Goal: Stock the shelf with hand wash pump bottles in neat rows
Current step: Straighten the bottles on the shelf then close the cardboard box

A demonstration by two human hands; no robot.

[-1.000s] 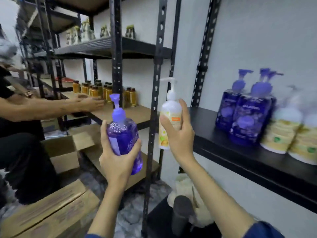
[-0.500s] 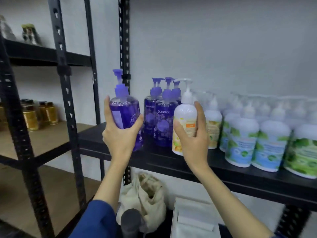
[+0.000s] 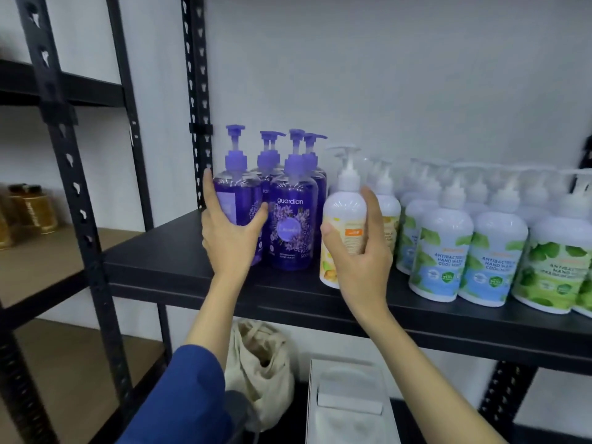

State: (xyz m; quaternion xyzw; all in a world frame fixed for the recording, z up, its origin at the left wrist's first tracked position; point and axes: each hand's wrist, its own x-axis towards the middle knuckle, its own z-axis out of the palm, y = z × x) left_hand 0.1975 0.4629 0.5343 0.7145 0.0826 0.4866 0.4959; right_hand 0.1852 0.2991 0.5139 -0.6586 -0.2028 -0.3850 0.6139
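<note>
So both hands are up at the black shelf point(image 3: 179, 267), which runs across the middle of the frame. The left hand point(image 3: 229, 238) has its grip wrapped around a purple pump bottle point(image 3: 238, 200), fingers curled on the left side and thumb on the right, and the bottle sits at the left end of the purple group, right beside the guardian bottle point(image 3: 293, 225) with the lavender label. Can't tell if its base is actually down on the shelf since the hand covers it. More purple bottles point(image 3: 307, 161) stand behind those two.

The right hand point(image 3: 358, 261) grips a white pump bottle point(image 3: 344, 216) with an orange and yellow label, thumb on the left, fingers around the right. It's upright, low over the front of the shelf, just right of the purple ones and just in front of another white bottle of the same kind point(image 3: 389, 213).

Further right in the frame there are rows of white bottles with green leaf labels point(image 3: 442, 254), reading antibacterial hand wash, packed close together.

Below the shelf, bottom center, there's a cream cloth bag point(image 3: 266, 370) and a white box point(image 3: 349, 408). On the far left edge some amber jars point(image 3: 32, 206) sit on a wooden shelf point(image 3: 48, 267) in a separate rack. Blue sleeve point(image 3: 179, 402) on the left arm.
</note>
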